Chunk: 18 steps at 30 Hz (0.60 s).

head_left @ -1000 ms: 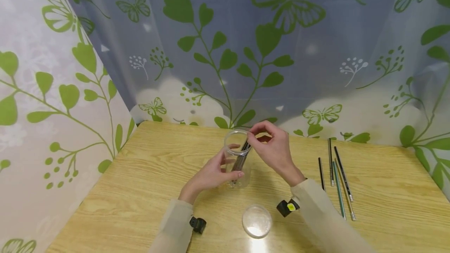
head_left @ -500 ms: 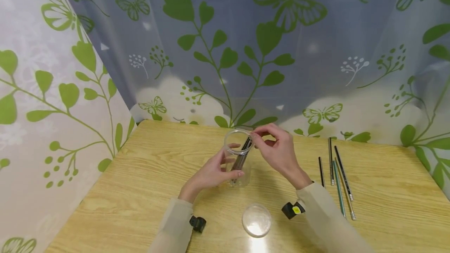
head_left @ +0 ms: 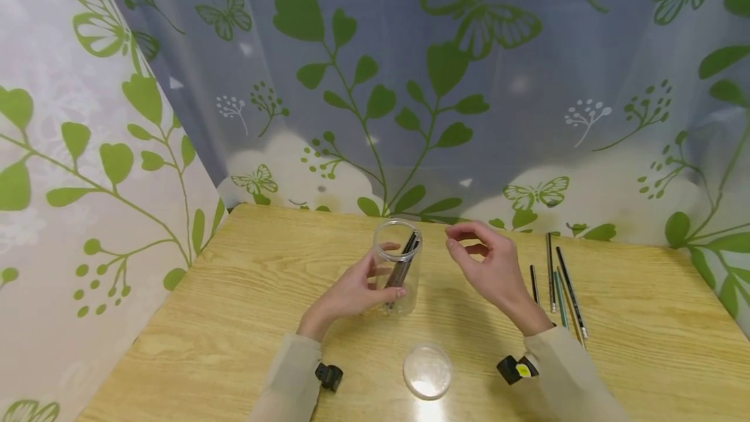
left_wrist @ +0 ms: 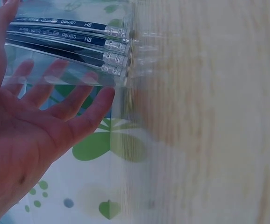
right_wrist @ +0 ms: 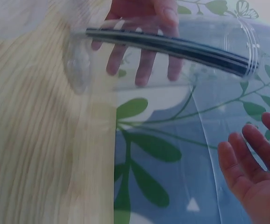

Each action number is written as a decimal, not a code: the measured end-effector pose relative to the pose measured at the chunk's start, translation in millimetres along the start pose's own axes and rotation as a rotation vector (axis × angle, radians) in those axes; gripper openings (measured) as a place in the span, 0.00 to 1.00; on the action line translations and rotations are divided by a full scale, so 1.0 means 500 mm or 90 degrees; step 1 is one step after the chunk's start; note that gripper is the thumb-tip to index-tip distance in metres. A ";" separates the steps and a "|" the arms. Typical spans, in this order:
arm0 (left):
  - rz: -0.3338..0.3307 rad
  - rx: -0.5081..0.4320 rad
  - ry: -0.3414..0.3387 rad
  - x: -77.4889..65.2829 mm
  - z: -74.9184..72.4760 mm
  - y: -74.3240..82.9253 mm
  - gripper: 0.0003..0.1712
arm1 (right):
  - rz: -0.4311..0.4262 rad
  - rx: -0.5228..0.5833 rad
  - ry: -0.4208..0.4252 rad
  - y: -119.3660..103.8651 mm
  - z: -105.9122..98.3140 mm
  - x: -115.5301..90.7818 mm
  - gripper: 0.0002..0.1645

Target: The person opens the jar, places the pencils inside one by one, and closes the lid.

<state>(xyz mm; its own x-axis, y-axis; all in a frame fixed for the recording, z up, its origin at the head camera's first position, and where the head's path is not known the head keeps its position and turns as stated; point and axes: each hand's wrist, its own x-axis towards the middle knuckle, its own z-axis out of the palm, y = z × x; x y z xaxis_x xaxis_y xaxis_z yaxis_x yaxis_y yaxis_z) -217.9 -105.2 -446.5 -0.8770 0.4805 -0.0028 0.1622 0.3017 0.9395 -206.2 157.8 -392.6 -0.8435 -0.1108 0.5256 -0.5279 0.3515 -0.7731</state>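
A clear plastic jar [head_left: 409, 301] stands on the wooden table, its mouth uncovered. My left hand [head_left: 346, 292] grips its side, thumb in front and fingers behind. Inside, several dark pencils [head_left: 401, 272] lean toward the right rim. Their silver ferrules [left_wrist: 116, 59] sit at the jar's bottom in the left wrist view. To the right of the jar, apart from it, my right hand [head_left: 491, 269] hangs in the air with loosely curved fingers and nothing between them. In the right wrist view its fingers [right_wrist: 256, 145] are spread below the jar's rim.
A round clear lid [head_left: 428, 372] lies on the table in front of the jar. Several loose pencils [head_left: 571, 292], black, green and gold-coloured, lie at the right beyond my right forearm. A leaf-and-butterfly curtain [head_left: 351, 83] hangs along the table's back edge [head_left: 305, 208].
My right hand has left the pencil tops at the jar's rim and moved right, its fingers loosening. The left hand and jar have stayed in place.
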 end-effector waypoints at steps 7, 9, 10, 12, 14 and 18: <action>0.003 0.000 -0.004 -0.002 0.000 -0.005 0.44 | 0.026 -0.055 0.003 0.014 -0.039 -0.030 0.12; 0.003 0.000 -0.005 -0.002 0.001 -0.004 0.44 | 0.028 -0.071 0.008 0.018 -0.050 -0.037 0.12; 0.002 -0.001 -0.005 -0.002 0.001 -0.004 0.44 | 0.031 -0.077 0.011 0.020 -0.056 -0.041 0.12; 0.001 0.000 -0.004 -0.001 0.001 -0.004 0.44 | 0.037 -0.094 0.017 0.025 -0.067 -0.048 0.13; 0.001 0.001 -0.003 -0.001 0.001 -0.005 0.43 | 0.048 -0.112 0.019 0.031 -0.078 -0.057 0.14; 0.002 0.005 -0.002 0.001 0.001 -0.004 0.43 | 0.082 -0.166 0.009 0.046 -0.102 -0.075 0.16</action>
<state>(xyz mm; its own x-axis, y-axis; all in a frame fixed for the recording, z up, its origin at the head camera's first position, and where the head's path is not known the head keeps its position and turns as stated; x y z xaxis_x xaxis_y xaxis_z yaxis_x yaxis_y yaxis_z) -218.4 -105.3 -448.6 -0.8746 0.4848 -0.0006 0.1690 0.3059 0.9369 -181.7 217.5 -412.1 -0.8993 -0.0376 0.4357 -0.3721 0.5892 -0.7172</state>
